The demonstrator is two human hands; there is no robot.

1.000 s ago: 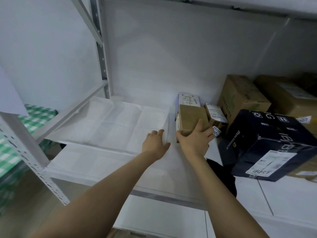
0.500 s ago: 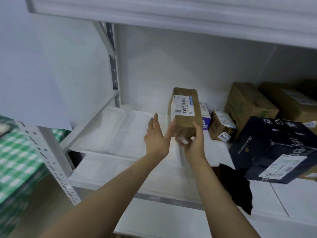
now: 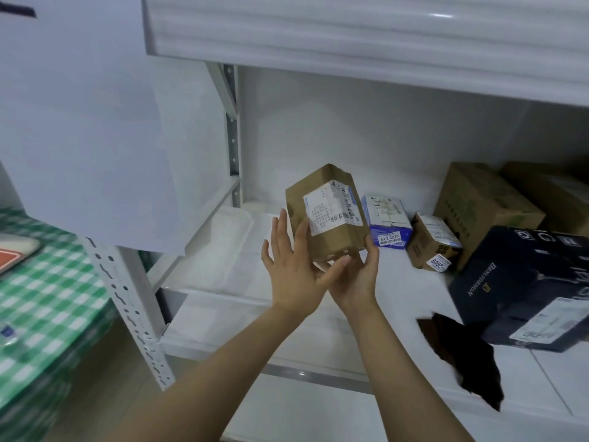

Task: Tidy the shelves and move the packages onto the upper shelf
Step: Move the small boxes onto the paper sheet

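Note:
I hold a small brown cardboard package (image 3: 331,231) with a white shipping label, lifted above the lower shelf (image 3: 223,320). My right hand (image 3: 357,275) grips its bottom edge from below. My left hand (image 3: 291,269) presses flat against its left side, fingers spread. The upper shelf's white front edge (image 3: 366,43) runs across the top of the view. Other packages rest on the lower shelf: a blue-and-white one (image 3: 387,220), a small brown box (image 3: 432,242), a larger brown box (image 3: 481,205) and a dark navy box (image 3: 535,288).
A white perforated shelf post (image 3: 127,298) stands at the left front. A green checked cloth (image 3: 41,301) covers a surface to the left. A white sheet of paper (image 3: 83,122) hangs at the upper left. A black cloth (image 3: 462,355) lies on the shelf's front right.
The brown package has been picked up from the lower shelf and raised, turned so its label faces me. My left hand came off the shelf onto its side. The view tilted upward.

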